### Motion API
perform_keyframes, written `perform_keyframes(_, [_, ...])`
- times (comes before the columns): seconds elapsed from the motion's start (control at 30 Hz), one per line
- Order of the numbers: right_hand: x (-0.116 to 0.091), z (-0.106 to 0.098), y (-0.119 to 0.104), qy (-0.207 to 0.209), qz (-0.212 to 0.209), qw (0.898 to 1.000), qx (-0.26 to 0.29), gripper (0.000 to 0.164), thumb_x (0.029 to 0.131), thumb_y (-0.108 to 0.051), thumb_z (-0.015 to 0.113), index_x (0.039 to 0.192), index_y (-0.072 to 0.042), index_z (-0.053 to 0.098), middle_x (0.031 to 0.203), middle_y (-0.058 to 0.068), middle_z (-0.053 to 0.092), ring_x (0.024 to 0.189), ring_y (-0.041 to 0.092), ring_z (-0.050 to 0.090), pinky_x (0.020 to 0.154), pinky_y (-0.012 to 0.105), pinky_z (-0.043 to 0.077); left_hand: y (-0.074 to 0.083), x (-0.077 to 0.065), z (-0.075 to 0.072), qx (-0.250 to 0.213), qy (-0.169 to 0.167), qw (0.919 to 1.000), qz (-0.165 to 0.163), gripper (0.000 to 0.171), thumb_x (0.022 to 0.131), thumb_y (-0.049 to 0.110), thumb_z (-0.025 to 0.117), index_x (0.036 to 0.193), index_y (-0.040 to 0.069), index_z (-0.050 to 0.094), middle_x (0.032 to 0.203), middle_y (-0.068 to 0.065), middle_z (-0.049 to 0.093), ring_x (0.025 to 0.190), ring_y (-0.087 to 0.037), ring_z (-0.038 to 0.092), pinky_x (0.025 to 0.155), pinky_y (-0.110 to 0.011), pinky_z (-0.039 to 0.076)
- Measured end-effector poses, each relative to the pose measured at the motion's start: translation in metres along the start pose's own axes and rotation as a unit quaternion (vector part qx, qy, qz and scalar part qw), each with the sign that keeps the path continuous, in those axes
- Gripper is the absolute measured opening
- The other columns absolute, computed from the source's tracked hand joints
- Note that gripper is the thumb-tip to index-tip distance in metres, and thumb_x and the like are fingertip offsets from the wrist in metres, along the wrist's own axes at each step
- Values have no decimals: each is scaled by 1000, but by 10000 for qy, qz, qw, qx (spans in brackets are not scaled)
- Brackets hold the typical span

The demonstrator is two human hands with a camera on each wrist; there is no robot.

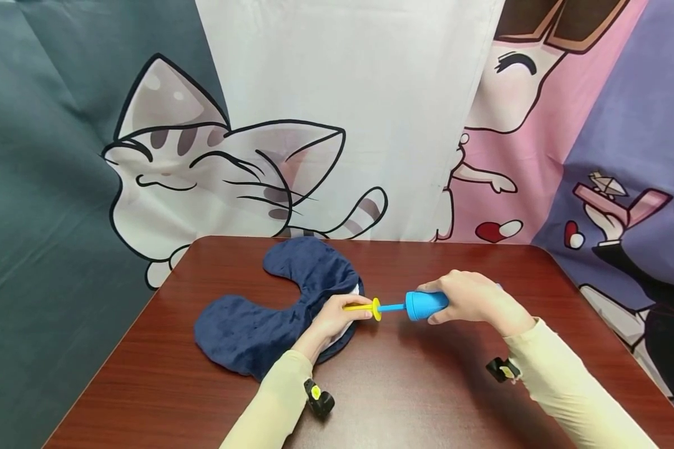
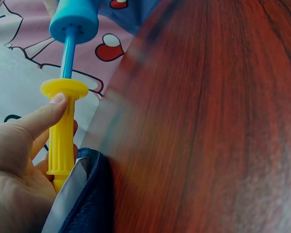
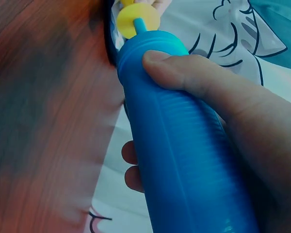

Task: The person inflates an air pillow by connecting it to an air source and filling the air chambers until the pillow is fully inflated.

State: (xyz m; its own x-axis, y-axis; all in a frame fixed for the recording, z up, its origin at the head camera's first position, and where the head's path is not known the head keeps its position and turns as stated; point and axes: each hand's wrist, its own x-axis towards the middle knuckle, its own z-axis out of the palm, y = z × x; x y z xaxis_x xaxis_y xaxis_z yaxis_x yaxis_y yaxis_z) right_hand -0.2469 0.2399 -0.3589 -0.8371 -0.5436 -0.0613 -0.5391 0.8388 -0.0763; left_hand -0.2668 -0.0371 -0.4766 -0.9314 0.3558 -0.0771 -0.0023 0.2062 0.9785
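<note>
Brown table (image 1: 410,399): navy pillow (image 1: 283,324) lies at left; left hand (image 1: 335,318) grips yellow handle (image 2: 62,141) at its edge, right hand (image 1: 474,298) grips blue barrel (image 1: 425,305); opposed holds apparently keep the rod (image 1: 392,307) straight.

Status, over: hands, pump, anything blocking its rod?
Left hand holds hand pump by yellow handle; right hand grips blue barrel. Blue rod exposed between. Handle's end at navy neck pillow, connection hidden. Nothing visibly blocking the rod.
</note>
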Motion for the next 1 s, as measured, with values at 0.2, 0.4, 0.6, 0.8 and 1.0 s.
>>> perform_keyframes(0.2, [11,6,-9,-24,-40,10000,-3,64,71,-51,83,125,-19,70,105,5,75,84,21,67,72,41,59,0,0,0,224,35,9997,-38,31,86,19,77,116,10,73,118,-10,71,99,-13,64,89,-28,53])
perform_keyframes(0.4, [24,12,-18,4,-152,9999,-71,62,72,-48,84,124,-17,70,105,6,76,84,21,68,73,41,59,-2,1,1,237,53,9997,-98,30,87,22,76,116,12,73,120,-9,70,102,-16,64,93,-32,53])
perform_keyframes(0.6, [34,17,-28,22,-150,9999,-48,59,72,-46,84,122,-19,71,103,4,75,81,19,65,72,38,58,-3,3,0,184,81,9998,-57,31,87,20,76,116,11,73,120,-10,70,98,-14,64,89,-29,54])
perform_keyframes(0.8, [41,22,-35,7,-176,9998,-20,58,73,-45,83,123,-19,71,104,4,75,81,19,65,73,37,58,-4,3,0,187,78,9998,20,32,87,19,76,117,9,73,120,-11,70,98,-13,64,87,-27,53])
perform_keyframes(1.0, [39,24,-33,10,-152,9999,-35,58,73,-46,83,124,-21,70,104,3,75,82,18,65,73,38,58,-2,1,0,220,39,9997,65,31,87,20,76,116,10,73,120,-10,70,97,-12,63,86,-27,54])
